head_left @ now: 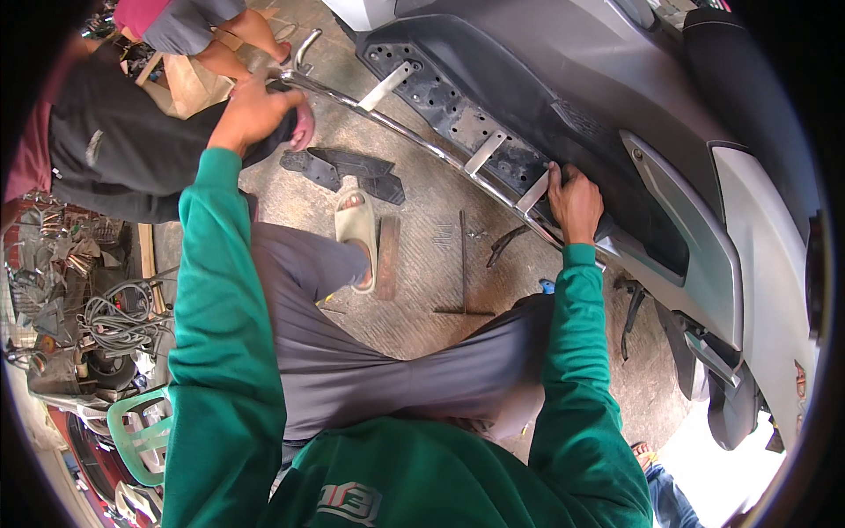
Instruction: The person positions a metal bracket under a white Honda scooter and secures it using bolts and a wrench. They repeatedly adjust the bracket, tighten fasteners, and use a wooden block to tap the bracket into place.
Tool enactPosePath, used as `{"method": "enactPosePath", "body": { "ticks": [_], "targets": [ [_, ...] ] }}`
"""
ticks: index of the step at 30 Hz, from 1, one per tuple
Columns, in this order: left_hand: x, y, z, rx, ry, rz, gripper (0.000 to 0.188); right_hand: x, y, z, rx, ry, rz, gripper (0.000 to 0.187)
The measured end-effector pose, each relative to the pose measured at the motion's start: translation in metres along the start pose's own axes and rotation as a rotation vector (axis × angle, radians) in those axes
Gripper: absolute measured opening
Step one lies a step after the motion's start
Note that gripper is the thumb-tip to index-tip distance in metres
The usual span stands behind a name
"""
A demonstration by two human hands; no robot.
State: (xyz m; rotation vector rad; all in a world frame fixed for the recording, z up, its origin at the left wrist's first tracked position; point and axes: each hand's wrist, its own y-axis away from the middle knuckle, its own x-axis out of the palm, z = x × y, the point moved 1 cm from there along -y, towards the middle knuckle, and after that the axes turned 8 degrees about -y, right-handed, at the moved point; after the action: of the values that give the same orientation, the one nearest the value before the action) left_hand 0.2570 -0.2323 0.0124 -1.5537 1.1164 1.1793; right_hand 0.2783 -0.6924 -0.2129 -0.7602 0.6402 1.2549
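A chrome side bar (414,137) with flat brackets runs along the footboard (449,114) of a grey scooter (634,97). My right hand (576,207) is closed at the footboard's rear end, beside the rearmost bracket (533,192). Its thumb presses against the curled fingers, and whatever they pinch is hidden. Up at the left, my left hand (253,114) is near the bar's front end. Its thumb points out to the right, while the other fingers are mostly hidden behind the hand. Whether it touches the bar is unclear.
Black plastic panels (343,172) lie by my sandalled foot (356,231), next to a wooden block (387,260). A T-shaped metal tool (463,264) and loose bolts (442,234) rest on the floor. Another person's dark trousers (114,132) and a coiled cable (123,317) are at the left.
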Motion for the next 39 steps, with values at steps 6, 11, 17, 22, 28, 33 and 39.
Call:
{"method": "enactPosePath", "body": {
  "ticks": [6, 11, 17, 22, 28, 33, 39],
  "targets": [
    [0.044, -0.059, 0.004, 0.004, 0.135, 0.328, 0.076, 0.006, 0.001, 0.003, 0.006, 0.045, -0.068, 0.048],
    [0.085, -0.077, 0.005, -0.13, 0.395, 0.387, 0.063, -0.003, 0.001, 0.003, -0.042, -0.052, -0.052, 0.045],
    [0.102, -0.1, 0.016, -0.142, 0.675, 0.418, 0.03, -0.001, 0.072, 0.047, -0.14, -0.358, -0.147, 0.032],
    [0.127, -0.105, 0.002, -0.341, 1.043, 0.187, 0.025, 0.058, 0.135, 0.082, -0.062, -0.467, 0.31, 0.026],
    [0.143, -0.091, 0.002, -0.361, 1.215, 0.131, 0.028, 0.117, 0.127, 0.035, -0.058, -0.25, 0.613, 0.024],
    [0.156, -0.088, 0.0, -0.333, 1.223, 0.354, 0.035, 0.159, 0.102, -0.006, 0.046, 0.087, 0.758, 0.02],
    [0.175, -0.084, -0.007, -0.303, 1.135, 0.368, 0.043, 0.208, 0.07, -0.022, -0.026, 0.162, 0.696, 0.024]
  ]
}}
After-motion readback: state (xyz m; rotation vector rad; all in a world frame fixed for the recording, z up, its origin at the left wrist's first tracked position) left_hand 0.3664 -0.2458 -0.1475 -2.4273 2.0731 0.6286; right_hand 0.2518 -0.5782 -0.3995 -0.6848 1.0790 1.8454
